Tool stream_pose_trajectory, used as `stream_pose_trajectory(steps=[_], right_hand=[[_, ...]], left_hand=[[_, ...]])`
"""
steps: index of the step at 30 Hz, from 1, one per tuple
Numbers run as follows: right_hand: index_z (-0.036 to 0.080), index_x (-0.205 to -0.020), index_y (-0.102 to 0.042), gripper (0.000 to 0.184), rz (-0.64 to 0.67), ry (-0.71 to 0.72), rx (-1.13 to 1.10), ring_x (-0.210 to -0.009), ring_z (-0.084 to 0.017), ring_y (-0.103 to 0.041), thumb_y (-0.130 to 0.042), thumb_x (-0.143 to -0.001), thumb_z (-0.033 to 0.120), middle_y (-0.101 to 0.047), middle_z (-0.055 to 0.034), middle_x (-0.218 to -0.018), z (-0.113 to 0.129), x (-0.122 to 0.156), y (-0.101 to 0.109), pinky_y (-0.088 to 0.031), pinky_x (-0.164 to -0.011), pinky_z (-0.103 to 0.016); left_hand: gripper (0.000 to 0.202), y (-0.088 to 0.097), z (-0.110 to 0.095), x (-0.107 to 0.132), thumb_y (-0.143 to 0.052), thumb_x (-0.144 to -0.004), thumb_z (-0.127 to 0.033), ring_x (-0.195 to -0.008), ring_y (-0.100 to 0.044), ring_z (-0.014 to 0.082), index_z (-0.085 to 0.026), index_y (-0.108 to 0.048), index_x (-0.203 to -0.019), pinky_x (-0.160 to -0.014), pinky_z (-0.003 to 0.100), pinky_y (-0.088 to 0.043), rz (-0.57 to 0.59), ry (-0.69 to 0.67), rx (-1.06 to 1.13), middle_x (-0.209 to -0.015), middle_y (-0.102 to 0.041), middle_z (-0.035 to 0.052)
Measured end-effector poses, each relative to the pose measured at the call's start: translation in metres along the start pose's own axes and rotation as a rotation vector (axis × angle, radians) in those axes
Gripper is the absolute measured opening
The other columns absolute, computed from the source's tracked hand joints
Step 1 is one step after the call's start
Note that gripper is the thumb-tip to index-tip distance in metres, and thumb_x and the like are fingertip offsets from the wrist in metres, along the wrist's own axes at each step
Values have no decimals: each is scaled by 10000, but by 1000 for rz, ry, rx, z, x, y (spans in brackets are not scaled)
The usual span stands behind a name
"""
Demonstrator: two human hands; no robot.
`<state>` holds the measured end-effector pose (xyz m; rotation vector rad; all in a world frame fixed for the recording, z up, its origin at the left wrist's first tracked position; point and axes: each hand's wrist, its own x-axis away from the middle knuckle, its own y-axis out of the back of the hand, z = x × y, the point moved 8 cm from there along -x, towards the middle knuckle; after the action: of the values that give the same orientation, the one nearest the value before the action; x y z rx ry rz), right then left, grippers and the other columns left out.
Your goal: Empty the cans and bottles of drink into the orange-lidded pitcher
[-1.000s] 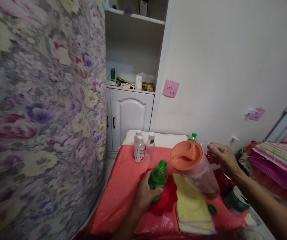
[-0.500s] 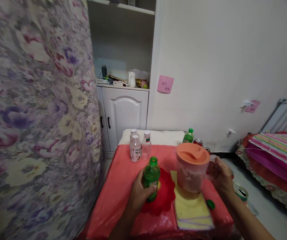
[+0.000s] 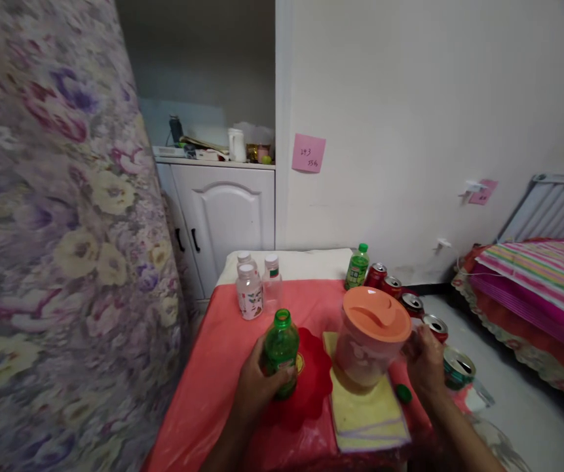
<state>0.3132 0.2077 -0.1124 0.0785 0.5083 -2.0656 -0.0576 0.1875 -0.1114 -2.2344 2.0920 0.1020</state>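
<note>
My left hand (image 3: 258,380) is wrapped around an uncapped green plastic bottle (image 3: 282,344), which is upright over the red scalloped plate (image 3: 314,387). My right hand (image 3: 424,360) grips the handle of a translucent plastic pitcher (image 3: 363,354) with an orange lid (image 3: 376,314). There is some liquid low in the pitcher, which is over a folded yellow cloth (image 3: 367,423); whether its base touches the cloth I cannot tell. A green bottle cap (image 3: 403,393) lies to the right of the cloth. My fingers partly hide the handle.
Several clear jars with white lids (image 3: 249,295) stand at the back left of the red-covered table (image 3: 203,380). A capped green bottle (image 3: 357,267) and a row of opened drink cans (image 3: 412,305) line the right edge. A floral curtain (image 3: 65,229) hangs at left; a bed (image 3: 532,288) is at right.
The view has turned a little, so most things appear further left and more of the cans show. Both hands keep their holds; the pitcher appears slightly more tilted.
</note>
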Motion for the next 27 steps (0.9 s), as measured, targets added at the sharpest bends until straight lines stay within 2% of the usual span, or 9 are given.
stream_pose_trajectory(steps=[2,4,7,9,13,18,22,27], right_hand=[[241,-647,-455,459,20,17,65,-456,-108,-359,-542,-857,640,-417,80,-516,0,1,2,-319,-454,-240],[224,-661,-558,462,43,29,140,-557,-146,-487,-557,-858,642,-550,27,-588,1,2,6,-410,-534,-270],[208,-860,-702,403,76,27,225,-884,-231,-623,-634,-827,604,-718,-60,-919,1,9,19,-505,-778,-331],[219,-956,-712,369,142,27,333,-993,-256,-624,-629,-850,563,-716,-74,-1045,-3,18,29,-504,-860,-355],[226,-1037,-703,323,295,84,691,-989,-262,-642,-598,-875,485,-684,-85,-1079,-22,38,53,-521,-867,-383],[203,-1126,-711,388,393,40,914,-1087,-295,-653,-615,-801,393,-681,-103,-1091,-56,53,74,-515,-978,-436],[178,-1171,-692,441,415,-14,996,-1084,-293,-662,-604,-787,377,-674,-122,-1135,-70,55,76,-519,-967,-422],[186,-1017,-737,374,346,-30,920,-1004,-300,-681,-631,-758,434,-716,-111,-1043,-72,51,78,-528,-919,-425]], left_hand=[[648,-1,-3,-1,-824,-603,-309,-1015,-713,299,-165,-611,-1198,-882,363,-566,-5,0,-6,-1078,-773,70],[656,-3,-7,-1,-832,-596,-325,-1016,-721,312,-161,-617,-1193,-877,373,-577,-13,4,-9,-1082,-778,79],[656,-2,-11,0,-839,-592,-343,-1016,-729,325,-166,-631,-1188,-881,389,-587,-31,4,-19,-1083,-784,82],[673,-2,-11,0,-839,-596,-355,-1032,-727,327,-169,-625,-1206,-905,399,-582,-31,2,-25,-1100,-782,82],[701,-2,-8,-1,-830,-609,-358,-1060,-711,323,-163,-597,-1241,-933,403,-564,-10,12,-50,-1127,-769,87],[643,-2,-10,-1,-812,-614,-347,-1034,-711,311,-168,-615,-1199,-906,386,-562,-13,21,-42,-1093,-767,77],[626,0,-12,0,-817,-586,-343,-997,-709,308,-158,-635,-1156,-880,380,-561,-29,7,-36,-1043,-766,74],[617,3,-8,0,-814,-627,-323,-1015,-701,298,-159,-616,-1188,-895,372,-551,-8,-27,-6,-1076,-762,81]])
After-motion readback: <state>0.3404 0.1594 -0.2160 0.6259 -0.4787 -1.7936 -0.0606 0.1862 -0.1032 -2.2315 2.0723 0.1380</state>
